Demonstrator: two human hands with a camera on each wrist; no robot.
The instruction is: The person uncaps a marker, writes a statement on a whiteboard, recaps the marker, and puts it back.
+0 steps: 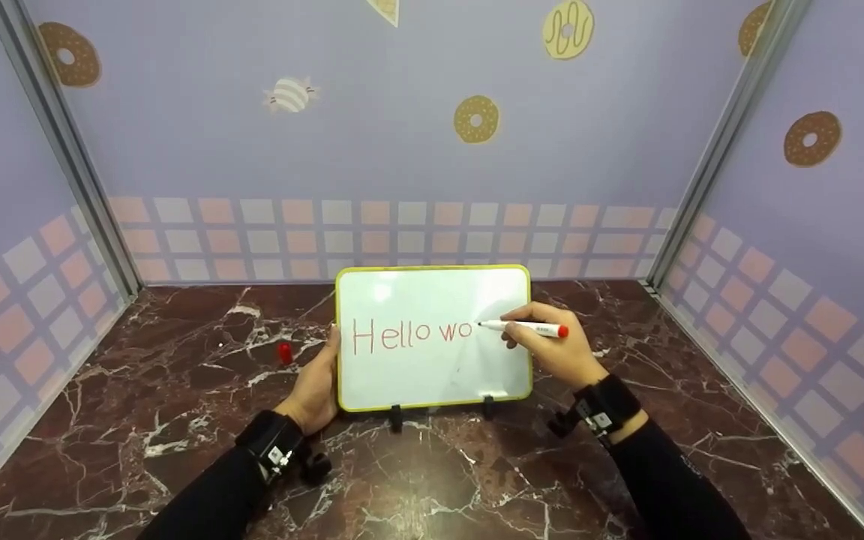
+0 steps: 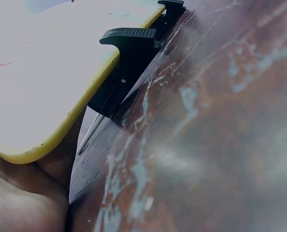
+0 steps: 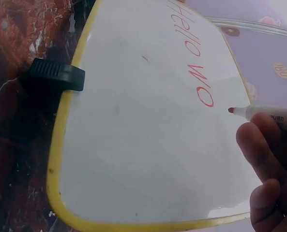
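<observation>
A whiteboard (image 1: 432, 375) with a yellow rim leans upright on a stand, whose black clips (image 2: 131, 36) hook over its lower edge. Red letters reading "Hello wo" (image 1: 411, 335) run across its middle. My left hand (image 1: 313, 391) grips the board's left edge, thumb along the rim and fingers behind it. Between thumb and fingers, my right hand (image 1: 552, 341) pinches a white marker (image 1: 526, 328) with a red end. The marker's uncapped tip points left, close to the board just right of the "o", as the right wrist view also shows.
A red marker cap (image 1: 285, 353) stands on the dark marbled tabletop (image 1: 199, 405), left of the board. Purple walls (image 1: 402, 165) with printed sweets and checks enclose the table at the back and both sides. Each wrist wears a black strap with a camera.
</observation>
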